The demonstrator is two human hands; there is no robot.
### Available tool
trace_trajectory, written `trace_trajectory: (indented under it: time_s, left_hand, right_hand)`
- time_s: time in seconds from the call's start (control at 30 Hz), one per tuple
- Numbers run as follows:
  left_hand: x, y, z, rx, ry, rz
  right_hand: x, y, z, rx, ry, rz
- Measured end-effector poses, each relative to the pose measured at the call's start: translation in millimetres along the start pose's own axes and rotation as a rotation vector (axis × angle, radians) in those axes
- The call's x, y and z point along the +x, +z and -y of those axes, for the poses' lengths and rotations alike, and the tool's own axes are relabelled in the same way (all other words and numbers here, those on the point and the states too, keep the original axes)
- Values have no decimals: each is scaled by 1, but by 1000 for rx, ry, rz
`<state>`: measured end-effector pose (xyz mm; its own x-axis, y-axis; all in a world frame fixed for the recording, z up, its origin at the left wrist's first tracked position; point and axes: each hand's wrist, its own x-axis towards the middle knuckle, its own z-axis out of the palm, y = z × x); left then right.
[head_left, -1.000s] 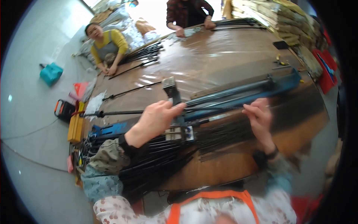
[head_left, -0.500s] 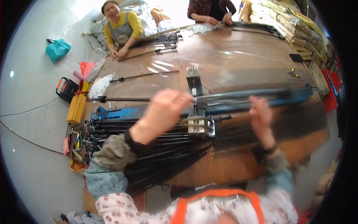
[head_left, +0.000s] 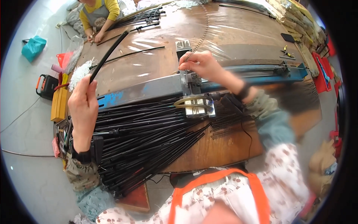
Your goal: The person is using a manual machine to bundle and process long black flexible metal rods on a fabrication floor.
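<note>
My left hand (head_left: 82, 112) is closed around the lower end of a black tube (head_left: 110, 54), which slants up and away to the right above the table. Over the metal clamp fixture (head_left: 191, 85), my right hand (head_left: 204, 66) pinches the end of a long thin coil spring (head_left: 204, 34). The spring rises from my fingers and curves toward the far side. A blue rail (head_left: 257, 75) runs rightward from the fixture. Below my left hand, a large pile of black rods (head_left: 149, 138) fans across the near side. More coil springs (head_left: 225, 125) lie right of the fixture.
A co-worker in yellow sleeves (head_left: 112, 11) handles rods at the far left. A yellow box (head_left: 59, 102) and a black case (head_left: 47, 86) stand by the left edge. Toward the right edge lie a black flat object (head_left: 287, 37) and a yellow-handled tool (head_left: 287, 52).
My left hand has moved left and lifted the tube away from the fixture. From over the rail, my right hand has come left above the fixture with the spring. The view has shifted.
</note>
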<state>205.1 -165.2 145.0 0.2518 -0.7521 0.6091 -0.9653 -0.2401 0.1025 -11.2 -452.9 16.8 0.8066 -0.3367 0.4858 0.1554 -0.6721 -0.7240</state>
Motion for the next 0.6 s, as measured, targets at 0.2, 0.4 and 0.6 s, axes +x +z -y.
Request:
trace_trajectory:
  time_s: [0.2,0.4,0.6]
  left_hand:
    - [-34,-2,35,74,29,-32]
    - [-21,17,24,-33,-36,-31]
    - [-25,12,44,85,-63,55]
  right_hand:
    - [12,14,2,47,-12,24]
    - [38,32,-2,-428,-111,587]
    - [7,-2,0,-667,-58,194]
